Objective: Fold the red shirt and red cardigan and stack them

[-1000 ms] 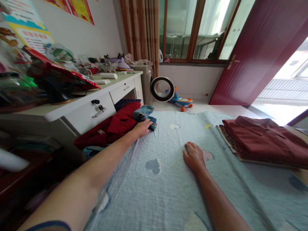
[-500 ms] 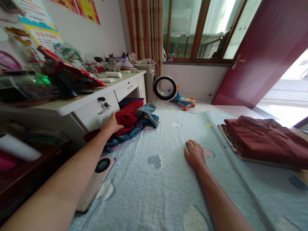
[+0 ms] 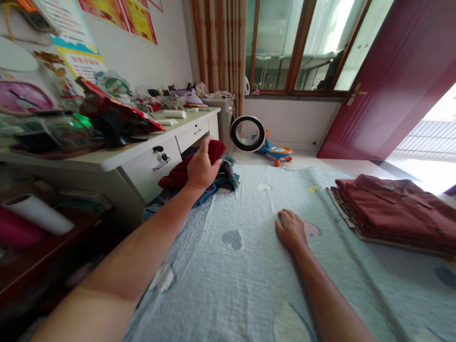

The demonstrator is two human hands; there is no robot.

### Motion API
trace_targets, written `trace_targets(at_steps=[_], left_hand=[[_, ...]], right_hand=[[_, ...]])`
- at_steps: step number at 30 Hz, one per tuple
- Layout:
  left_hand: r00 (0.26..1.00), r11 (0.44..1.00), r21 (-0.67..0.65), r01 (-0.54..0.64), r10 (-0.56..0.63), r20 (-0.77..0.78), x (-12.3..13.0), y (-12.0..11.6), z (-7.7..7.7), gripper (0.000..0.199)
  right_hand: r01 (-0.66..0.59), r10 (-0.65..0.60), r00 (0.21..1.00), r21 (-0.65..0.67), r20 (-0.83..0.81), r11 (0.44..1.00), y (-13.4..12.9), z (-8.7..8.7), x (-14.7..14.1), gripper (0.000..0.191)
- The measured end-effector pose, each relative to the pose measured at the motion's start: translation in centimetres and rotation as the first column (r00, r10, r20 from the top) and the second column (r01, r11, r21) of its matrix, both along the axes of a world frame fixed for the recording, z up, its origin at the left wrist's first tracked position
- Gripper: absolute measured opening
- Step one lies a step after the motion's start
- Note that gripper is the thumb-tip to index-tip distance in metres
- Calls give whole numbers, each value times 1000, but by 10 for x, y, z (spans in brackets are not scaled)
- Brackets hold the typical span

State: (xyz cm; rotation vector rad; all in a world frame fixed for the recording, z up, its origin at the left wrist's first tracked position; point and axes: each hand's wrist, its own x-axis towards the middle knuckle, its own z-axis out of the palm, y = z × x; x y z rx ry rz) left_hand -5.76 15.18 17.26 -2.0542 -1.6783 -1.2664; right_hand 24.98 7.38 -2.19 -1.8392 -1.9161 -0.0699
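In the head view my left hand reaches out to the left edge of the bed. It is closed on a crumpled dark red garment, part of which bunches up beyond my fingers. Under and beside that lies a heap of blue patterned clothes. My right hand rests on the pale blue quilted bed cover, palm down, holding nothing, its fingers loosely spread. Farther right sits a folded stack of clothes with a brownish-red shirt on top.
A white desk crowded with bags, jars and a pink clock stands along the left. Past the bed's far end are a round black-and-white ring-shaped object and a blue-orange ride-on toy. A dark red door stands open at right.
My left hand has moved right and farther away, shifting the red garment with it. The phone on the bed is now hidden behind my left forearm. My right hand stays put.
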Motion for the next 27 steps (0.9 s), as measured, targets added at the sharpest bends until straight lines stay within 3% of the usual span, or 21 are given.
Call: trace_targets(at_steps=[4, 8, 11, 13, 14, 16, 19, 22, 23, 27], left_hand=[[968, 969, 39, 243, -245, 44, 56, -28, -32, 69], [937, 932, -106, 347, -339, 88, 92, -57, -79, 67], [864, 796, -377, 474, -502, 25, 97, -72, -104, 72], [815, 708, -474, 523, -579, 35, 88, -75, -110, 65], [812, 698, -486, 526, -583, 41, 79, -75, -110, 57], [849, 743, -482, 464, -529, 3, 52, -70, -105, 46], [885, 828, -518, 214, -389, -257, -2, -59, -94, 72], [823, 824, -550, -137, -215, -526, -49, -46, -90, 92], [799, 822, -532, -204, -174, -575, -60, -41, -91, 94], [792, 855, -457, -244, -96, -602, -72, -21, -102, 84]], right_hand=[[2, -2, 1000, 8, 2, 1000, 0, 0, 0, 31], [-11, 11, 1000, 28, -13, 1000, 1, -2, 2, 30], [-21, 23, 999, 33, -43, 999, 2, -3, 3, 31], [-22, 24, 998, 33, -60, 999, 2, -3, 4, 31], [-23, 25, 998, 34, -65, 999, 2, -3, 4, 30], [-30, 32, 997, 33, -64, 999, 2, -3, 5, 29], [-36, 37, 998, 22, -52, 999, 2, -3, 4, 28], [-31, 31, 999, 8, -43, 999, 1, -1, 3, 28], [-28, 28, 999, 5, -41, 1000, 1, 0, 2, 28], [-19, 19, 999, 3, -42, 1000, -2, 2, 0, 29]])
